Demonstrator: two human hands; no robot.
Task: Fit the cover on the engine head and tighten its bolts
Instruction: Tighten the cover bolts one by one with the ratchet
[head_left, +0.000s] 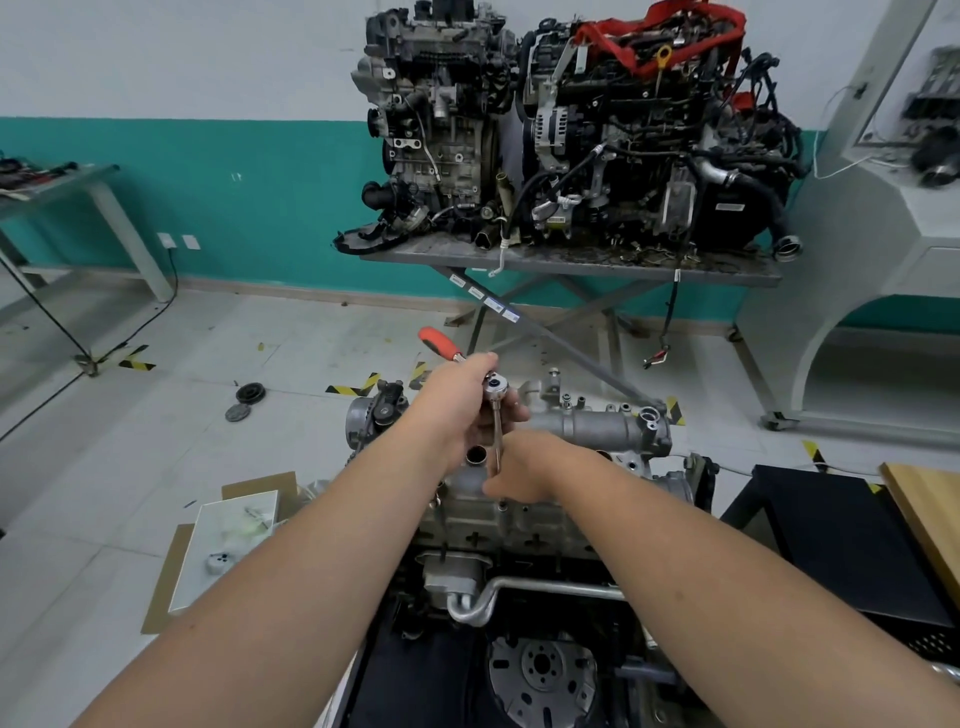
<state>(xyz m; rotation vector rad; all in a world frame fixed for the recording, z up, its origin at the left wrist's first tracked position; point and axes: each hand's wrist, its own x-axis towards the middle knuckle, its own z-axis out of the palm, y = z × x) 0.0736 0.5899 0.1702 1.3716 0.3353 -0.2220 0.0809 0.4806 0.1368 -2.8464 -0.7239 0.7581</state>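
Both forearms reach over the engine (519, 525), where the silver cover (597, 428) sits on top. Left hand (457, 410) has its fingers wrapped round the ratchet (491, 387) with the red handle; right hand (524, 467) steadies the extension bar (497, 436), its fingers hidden.

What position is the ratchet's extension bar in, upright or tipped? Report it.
Roughly upright: the extension bar runs straight down from the ratchet head into the cover.
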